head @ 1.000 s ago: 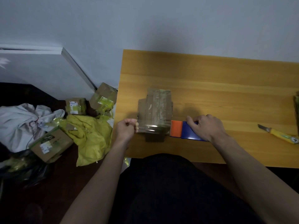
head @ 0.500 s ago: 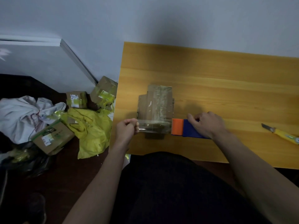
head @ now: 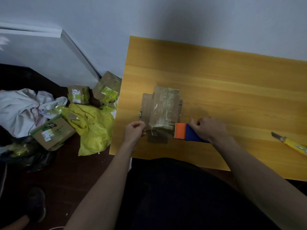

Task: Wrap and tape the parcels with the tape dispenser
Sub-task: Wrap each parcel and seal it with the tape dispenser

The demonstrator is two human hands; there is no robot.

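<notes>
Brown cardboard parcel wrapped in clear tape sits on the yellow wooden table, left of centre. Left hand at the parcel's 8 o'clock, fingers curled, pinching the clear tape end at its near-left corner. Right hand at the parcel's 4 o'clock, fingers wrapped round the blue-and-orange tape dispenser, orange blade end touching the parcel's near-right corner. Yellow-handled utility knife at 3 o'clock, well apart. Small cardboard boxes on the floor at 9 o'clock.
</notes>
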